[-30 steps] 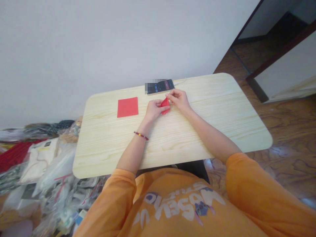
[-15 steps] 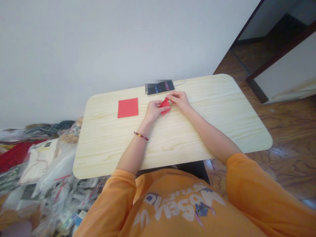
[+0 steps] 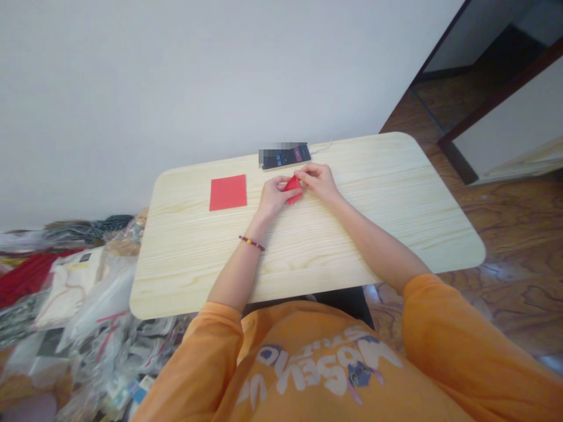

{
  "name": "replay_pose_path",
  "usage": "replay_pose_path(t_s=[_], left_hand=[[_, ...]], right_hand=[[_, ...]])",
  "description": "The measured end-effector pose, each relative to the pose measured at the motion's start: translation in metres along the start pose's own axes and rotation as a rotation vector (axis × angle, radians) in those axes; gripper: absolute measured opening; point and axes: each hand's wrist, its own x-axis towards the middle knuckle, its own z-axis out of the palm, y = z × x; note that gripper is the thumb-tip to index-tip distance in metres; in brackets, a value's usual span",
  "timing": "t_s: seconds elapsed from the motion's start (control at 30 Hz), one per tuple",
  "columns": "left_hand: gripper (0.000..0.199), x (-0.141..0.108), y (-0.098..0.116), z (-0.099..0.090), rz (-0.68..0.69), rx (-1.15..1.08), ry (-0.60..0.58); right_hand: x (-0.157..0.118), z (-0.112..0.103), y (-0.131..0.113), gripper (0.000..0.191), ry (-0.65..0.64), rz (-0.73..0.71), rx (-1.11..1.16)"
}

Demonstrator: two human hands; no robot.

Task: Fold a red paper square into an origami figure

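Note:
A small piece of folded red paper [image 3: 292, 186] is held between my two hands over the middle of the table. My left hand [image 3: 275, 194] grips its left side, thumb lying across the front and fingers behind. At its upper right corner, the thumb and forefinger of my right hand [image 3: 317, 179] pinch the tip. Fingers cover part of the folds, so their exact shape is hard to make out. To the left, a flat square of red paper [image 3: 228, 192] lies on the tabletop, apart from both hands.
A phone [image 3: 285, 156] with a lit screen and a white cable lies at the table's back edge by the wall. The pale wooden table [image 3: 352, 252] has rounded corners. Plastic bags and folded clothes [image 3: 83, 281] are heaped at the left. A doorway stands at right.
My right hand's fingertips have shifted very slightly left along the top of the folded paper. My left hand keeps its hold, and the flat red square stays where it was.

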Motion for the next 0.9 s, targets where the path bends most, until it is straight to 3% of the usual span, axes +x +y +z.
replay_pose_path(t_s=[0.13,0.4,0.9], left_hand=[[0.041,0.001,-0.002,0.0,0.015,-0.006,0.018],[0.047,0.001,-0.001,0.001,0.018,-0.025,0.034],[0.042,0.002,-0.004,0.0,0.024,-0.049,0.02]], right_hand=[[0.0,0.001,-0.002,0.022,-0.028,0.036,0.055],[-0.001,0.0,-0.006,0.033,-0.053,0.14,0.147],[-0.003,0.0,-0.013,0.034,-0.033,0.119,0.12]])
